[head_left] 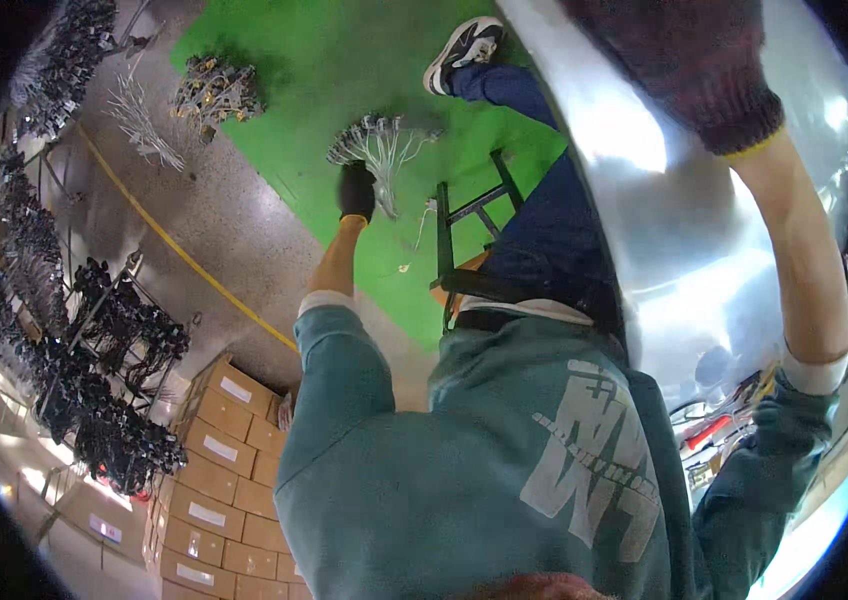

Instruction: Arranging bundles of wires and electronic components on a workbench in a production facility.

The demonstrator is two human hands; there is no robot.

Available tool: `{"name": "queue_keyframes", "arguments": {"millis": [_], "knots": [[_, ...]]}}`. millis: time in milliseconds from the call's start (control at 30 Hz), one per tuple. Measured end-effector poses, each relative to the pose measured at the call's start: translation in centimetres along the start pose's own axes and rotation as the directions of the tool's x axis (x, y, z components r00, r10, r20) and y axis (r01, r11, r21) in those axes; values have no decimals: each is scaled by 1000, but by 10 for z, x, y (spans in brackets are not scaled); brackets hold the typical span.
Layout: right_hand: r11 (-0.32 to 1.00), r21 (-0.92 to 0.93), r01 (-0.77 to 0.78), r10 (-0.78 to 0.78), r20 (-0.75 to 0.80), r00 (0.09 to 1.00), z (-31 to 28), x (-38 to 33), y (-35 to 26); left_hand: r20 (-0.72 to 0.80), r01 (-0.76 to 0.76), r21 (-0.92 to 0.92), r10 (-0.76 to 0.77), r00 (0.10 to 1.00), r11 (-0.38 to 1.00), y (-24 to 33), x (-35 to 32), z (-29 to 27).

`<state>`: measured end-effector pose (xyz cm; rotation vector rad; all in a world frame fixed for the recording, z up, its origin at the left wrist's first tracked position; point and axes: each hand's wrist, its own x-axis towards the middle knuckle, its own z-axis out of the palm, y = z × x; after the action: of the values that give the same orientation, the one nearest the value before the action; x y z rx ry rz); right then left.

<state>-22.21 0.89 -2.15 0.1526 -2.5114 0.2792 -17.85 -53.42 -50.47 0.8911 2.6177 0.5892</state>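
Observation:
My left hand (355,192), in a dark knitted glove with a yellow cuff, reaches down toward the green floor. Right at its fingers is a fanned-out bundle of grey cables (384,160) with dark connector ends. The glove is dark and smeared, so whether its fingers close on the cables cannot be made out. High at the right, over a shiny metal tabletop (714,225), is my right hand (699,70) in a similar dark glove. Its fingers run into the dark upper rim and do not show.
Another connector bundle (212,95) and loose grey cables (142,120) lie on the floor at upper left. Racks of black cables (94,400) stand at left, above stacked cardboard boxes (219,450). A black-framed stool (444,240) is beside my leg. Tools (709,432) lie at right.

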Motion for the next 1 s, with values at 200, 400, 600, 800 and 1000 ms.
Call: {"name": "queue_keyframes", "arguments": {"millis": [200,400,600,800,1000], "knots": [[695,638,-333,331,127,935,-5,-5,-7,-126,329,-464,-429,895,823,37,99,-74],[993,104,-54,59,-40,997,1,-8,-5,-56,213,-917,-637,769,338,87,92,-164],[990,28,-135,136,-17,991,21,-22,3,-224,12,-850,-381,897,527,169,78,-299],[978,-75,-196,209,251,945,-35,-42,-41,-246,-159,-908,-186,951,387,241,60,-471],[997,59,44,-58,266,962,-81,-138,-88,-462,-374,-807,-94,882,456,445,10,-609]]}}
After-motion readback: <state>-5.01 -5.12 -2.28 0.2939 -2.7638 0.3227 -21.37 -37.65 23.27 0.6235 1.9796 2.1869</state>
